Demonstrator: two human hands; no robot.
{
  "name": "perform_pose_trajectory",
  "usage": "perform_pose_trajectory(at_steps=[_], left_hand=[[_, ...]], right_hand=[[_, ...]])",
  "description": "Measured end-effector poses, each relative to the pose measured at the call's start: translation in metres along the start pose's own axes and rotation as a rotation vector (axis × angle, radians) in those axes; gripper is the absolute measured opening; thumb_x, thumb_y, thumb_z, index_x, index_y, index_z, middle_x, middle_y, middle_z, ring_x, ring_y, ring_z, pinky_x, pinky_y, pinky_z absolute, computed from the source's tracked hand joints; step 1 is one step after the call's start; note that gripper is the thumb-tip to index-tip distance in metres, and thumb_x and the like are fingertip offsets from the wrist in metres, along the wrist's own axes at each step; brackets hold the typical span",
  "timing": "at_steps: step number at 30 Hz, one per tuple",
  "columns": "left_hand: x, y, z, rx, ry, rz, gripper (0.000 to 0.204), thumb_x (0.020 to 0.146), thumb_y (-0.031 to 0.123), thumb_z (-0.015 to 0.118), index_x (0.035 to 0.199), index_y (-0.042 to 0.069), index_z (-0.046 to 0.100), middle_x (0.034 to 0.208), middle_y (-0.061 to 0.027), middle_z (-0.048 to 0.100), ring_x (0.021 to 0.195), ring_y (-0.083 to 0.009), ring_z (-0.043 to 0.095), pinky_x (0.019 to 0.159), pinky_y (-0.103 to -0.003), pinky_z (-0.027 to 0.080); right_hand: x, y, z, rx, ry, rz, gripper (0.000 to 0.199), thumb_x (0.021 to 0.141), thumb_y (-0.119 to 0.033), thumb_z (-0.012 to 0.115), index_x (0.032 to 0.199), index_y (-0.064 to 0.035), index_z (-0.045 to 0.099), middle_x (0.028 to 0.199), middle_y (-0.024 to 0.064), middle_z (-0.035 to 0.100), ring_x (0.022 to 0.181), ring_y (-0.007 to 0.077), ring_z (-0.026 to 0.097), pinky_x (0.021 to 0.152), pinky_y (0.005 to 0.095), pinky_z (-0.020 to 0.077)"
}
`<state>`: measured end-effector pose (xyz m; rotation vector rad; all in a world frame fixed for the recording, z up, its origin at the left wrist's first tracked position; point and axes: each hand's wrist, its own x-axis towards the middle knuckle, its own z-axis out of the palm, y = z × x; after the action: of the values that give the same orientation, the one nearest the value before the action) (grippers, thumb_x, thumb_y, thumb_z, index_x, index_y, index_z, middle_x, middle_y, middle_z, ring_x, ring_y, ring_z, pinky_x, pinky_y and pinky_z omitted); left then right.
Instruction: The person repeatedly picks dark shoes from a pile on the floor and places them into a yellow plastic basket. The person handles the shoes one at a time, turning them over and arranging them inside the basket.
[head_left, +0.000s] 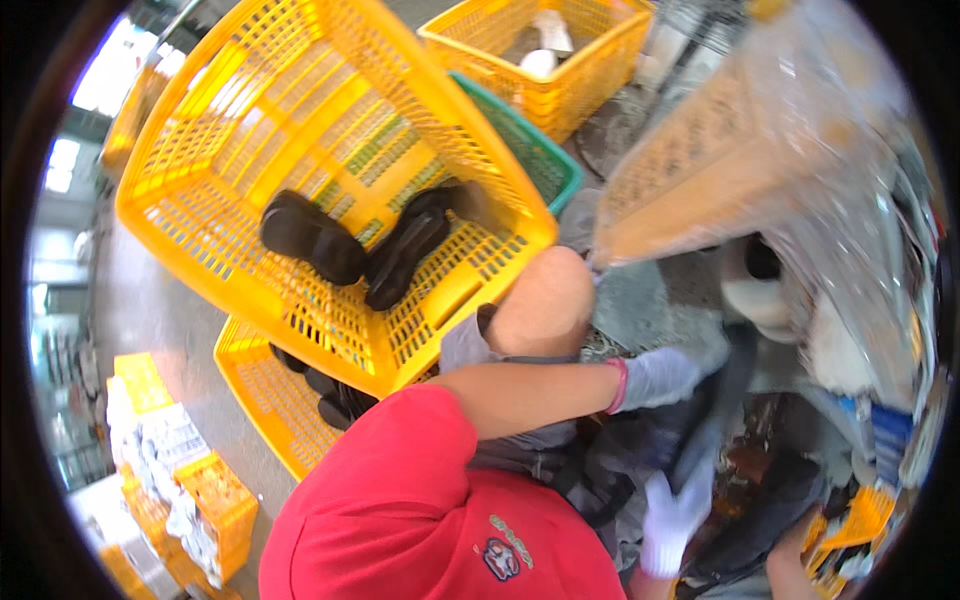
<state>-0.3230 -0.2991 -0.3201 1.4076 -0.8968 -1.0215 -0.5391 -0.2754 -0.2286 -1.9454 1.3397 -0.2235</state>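
Grey workshop floor [190, 310], yellow stack [225, 510] at lower left. Counted near the worker: three yellow baskets, one tilted large [230, 225], one below it [265, 395], one beyond [590, 85]; one green basket [525, 145]; two black shoe-like pieces [310, 235] inside the large basket; one plastic-wrapped carton [690, 160]; one white roll [755, 300]. Left arm bent, forearm reaching rightward past the bare knee [545, 300]; gloved left hand [665, 375] at a blurred dark piece [735, 375], finger closure cannot be told. Right hand [680, 510], gloved, points upward below it, thumb and fingers parted in a V; whether it grips, cannot tell. Dark piece between both hands and the roll
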Motion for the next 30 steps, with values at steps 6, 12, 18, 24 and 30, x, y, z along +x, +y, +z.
perform_pose_trajectory(at_steps=[6,12,18,24,30], left_hand=[[-0.065,-0.046,-0.171,0.505,1.115,0.317,0.043,0.090,0.030,0.086,0.113,-0.002,0.068,0.102,-0.0216,0.073,0.093,-0.0361,0.070,0.087,-0.046,0.058],[-0.048,-0.143,-0.269,0.697,0.720,-0.592,0.054,0.096,0.044,0.070,0.123,-0.004,0.069,0.126,-0.0325,0.070,0.120,-0.0472,0.067,0.106,-0.051,0.054],[-0.115,-0.042,-0.206,0.703,1.010,0.072,0.017,0.095,0.017,0.067,0.098,0.000,0.068,0.104,-0.0264,0.071,0.099,-0.0481,0.068,0.085,-0.054,0.055],[-0.161,0.070,-0.053,0.819,-0.067,0.649,0.016,0.088,0.014,0.070,0.099,0.002,0.073,0.101,-0.0171,0.071,0.090,-0.0387,0.070,0.078,-0.049,0.056],[-0.116,0.050,0.026,0.404,-0.444,0.609,0.030,0.099,0.025,0.072,0.117,0.001,0.067,0.112,-0.0182,0.069,0.107,-0.0393,0.066,0.094,-0.046,0.054]], right_hand=[[-0.071,0.182,-0.042,-0.471,0.285,0.160,0.067,0.090,-0.005,0.068,0.154,0.0089,0.055,0.150,0.0218,0.064,0.137,0.0323,0.063,0.117,0.0367,0.0469],[-0.075,0.273,-0.050,-0.573,0.110,0.372,0.060,0.093,-0.008,0.068,0.151,0.0085,0.058,0.146,0.0209,0.067,0.134,0.0314,0.065,0.115,0.0360,0.0487],[-0.107,0.196,-0.063,0.371,0.151,0.673,0.054,0.097,-0.010,0.068,0.148,0.0081,0.062,0.142,0.0200,0.070,0.131,0.0305,0.067,0.113,0.0352,0.0506],[-0.055,-0.003,0.035,1.082,-0.281,0.110,0.058,0.105,-0.037,0.073,0.147,0.0019,0.061,0.130,0.0104,0.070,0.112,0.0187,0.067,0.100,0.0356,0.0533],[-0.045,0.013,-0.041,0.952,0.373,0.255,0.053,0.108,-0.025,0.066,0.152,0.0004,0.054,0.134,0.0165,0.071,0.106,0.0265,0.076,0.080,0.0371,0.0659]])
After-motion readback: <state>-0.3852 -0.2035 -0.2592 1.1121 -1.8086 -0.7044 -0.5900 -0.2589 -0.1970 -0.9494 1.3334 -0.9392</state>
